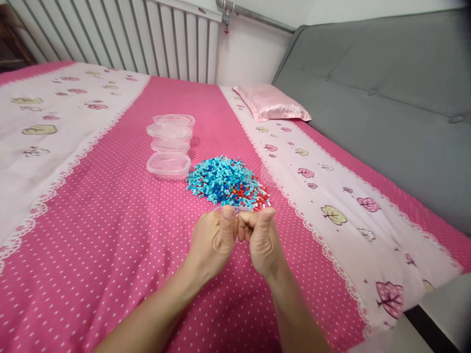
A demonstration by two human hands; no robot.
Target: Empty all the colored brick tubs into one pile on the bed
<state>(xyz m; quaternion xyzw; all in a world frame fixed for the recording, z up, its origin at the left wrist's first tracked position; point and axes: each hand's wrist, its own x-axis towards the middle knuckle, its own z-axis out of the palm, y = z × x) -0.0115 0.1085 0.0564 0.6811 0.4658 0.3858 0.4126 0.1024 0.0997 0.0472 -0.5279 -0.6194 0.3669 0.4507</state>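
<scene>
My left hand (217,235) and my right hand (262,240) are held close together above the bed, curled into fists with both thumbs pointing up. The knuckles meet or nearly meet in the middle, and nothing shows in either fist. Just beyond them lies a heap of small plastic building bricks (224,179), mostly light blue, with dark blue, red and white ones towards the right. Between the hands and the heap, a clear plastic rim (239,209) peeks out; the fists hide the rest of it.
Several clear plastic containers (169,164) stand in a row left of the heap. Another clear container (270,174) sits at its right. A pink dotted bedspread (121,235) lies underneath. Farther off are a pink pillow (272,103), a grey headboard (375,93) and a white radiator (158,39).
</scene>
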